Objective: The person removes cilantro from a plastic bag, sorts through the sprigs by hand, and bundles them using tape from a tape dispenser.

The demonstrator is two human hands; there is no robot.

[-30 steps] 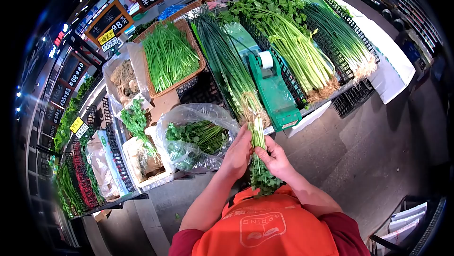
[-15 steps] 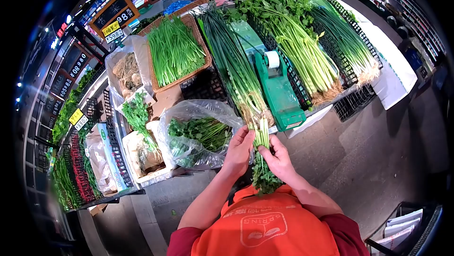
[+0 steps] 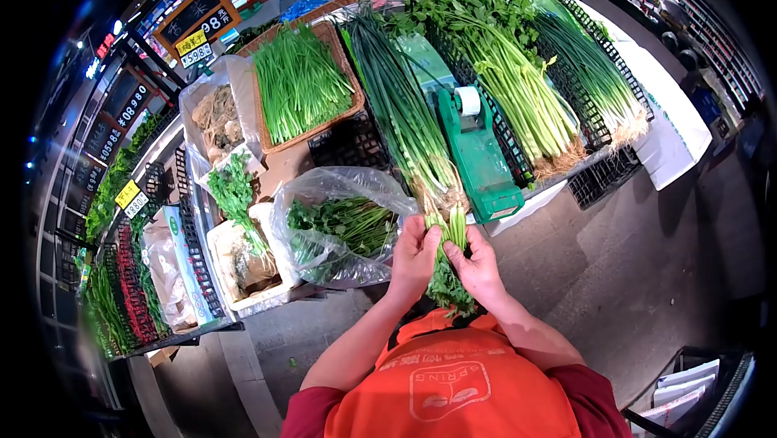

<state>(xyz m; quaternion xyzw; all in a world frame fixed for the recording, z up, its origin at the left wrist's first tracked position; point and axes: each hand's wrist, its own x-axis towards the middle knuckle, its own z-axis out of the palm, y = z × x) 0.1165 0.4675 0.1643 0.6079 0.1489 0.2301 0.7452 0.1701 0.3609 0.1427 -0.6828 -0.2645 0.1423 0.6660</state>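
Just in front of my apron, a small bunch of leafy celery [image 3: 447,276] points its stalk ends away from me, with its leaves hanging towards my body. My left hand [image 3: 414,256] is closed on the left side of the stalks, thumb on top. On the right side, my right hand [image 3: 476,264] grips the same bunch, its thumb across the stalks. The stalk ends spread apart between my hands. Close to my left hand lies an open clear plastic bag [image 3: 312,195] of leafy greens. Beyond the fingertips are the white root ends of long green scallions [image 3: 417,147].
A green tape dispenser [image 3: 481,167] stands right of the scallions. Farther right lie large celery [image 3: 526,106] and more scallions [image 3: 603,82]. A wicker basket of chives [image 3: 299,86] and a white foam box [image 3: 267,296] are at left. A black basket [image 3: 696,393] stands at lower right.
My left thumb has come over onto the stalks. The bunch's stalk ends have fanned apart, and its leafy end has shifted slightly up. Both hands stay on the bunch.
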